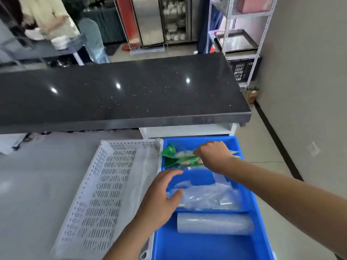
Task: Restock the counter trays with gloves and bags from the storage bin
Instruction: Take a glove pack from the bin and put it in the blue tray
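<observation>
Black speckled counter [120, 94] runs across the room, grey lower surface below it. Blue storage bin [206, 246] sits beside a white perforated tray [105, 194], walls touching. Right hand [214, 154] pinches a green printed packet [180, 156], long axis left-right, at the bin's far end. Left hand [161, 199] loose, fingers spread on clear bags [208, 197]. Plastic roll [214, 224] lies crosswise nearer the person.
</observation>
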Demonstrator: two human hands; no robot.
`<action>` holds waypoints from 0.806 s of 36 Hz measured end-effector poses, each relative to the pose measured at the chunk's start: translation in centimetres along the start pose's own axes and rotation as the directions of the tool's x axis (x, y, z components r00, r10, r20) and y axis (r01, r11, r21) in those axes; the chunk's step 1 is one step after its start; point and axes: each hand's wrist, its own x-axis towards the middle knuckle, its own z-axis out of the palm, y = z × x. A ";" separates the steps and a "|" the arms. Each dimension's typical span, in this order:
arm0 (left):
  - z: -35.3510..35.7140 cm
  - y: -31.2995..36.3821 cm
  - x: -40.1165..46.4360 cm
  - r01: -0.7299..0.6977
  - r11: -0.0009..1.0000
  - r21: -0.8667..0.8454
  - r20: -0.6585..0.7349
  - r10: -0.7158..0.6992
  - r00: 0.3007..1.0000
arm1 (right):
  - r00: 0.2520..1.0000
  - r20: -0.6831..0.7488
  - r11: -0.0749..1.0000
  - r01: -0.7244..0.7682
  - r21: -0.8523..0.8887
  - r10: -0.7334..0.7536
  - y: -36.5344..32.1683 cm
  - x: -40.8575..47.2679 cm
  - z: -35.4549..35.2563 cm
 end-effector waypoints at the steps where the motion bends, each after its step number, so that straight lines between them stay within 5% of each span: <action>1: 0.1 0.2 0.4 0.001 1.000 0.000 -0.010 -0.001 1.000 | 0.999 0.029 1.000 0.017 0.015 -0.018 0.3 0.3 -0.3; 10: 0.9 1.5 4.4 0.057 0.992 0.111 0.079 -0.066 0.995 | 0.990 0.142 0.950 -0.045 0.309 0.001 3.9 2.5 -2.3; 17: 2.7 0.4 8.0 0.066 0.929 0.363 0.155 -0.130 0.979 | 0.898 -0.397 0.973 -0.122 0.194 0.191 1.4 -2.0 1.5; 23: 4.1 -1.7 10.0 0.052 0.882 0.468 0.162 -0.144 0.976 | 0.956 -0.135 0.918 -0.203 0.341 0.262 1.7 -5.5 6.6; 29: 5.1 -2.7 11.8 0.065 0.801 0.596 0.183 -0.214 0.959 | 0.978 -0.070 0.876 -0.145 0.459 0.198 2.8 -4.7 6.1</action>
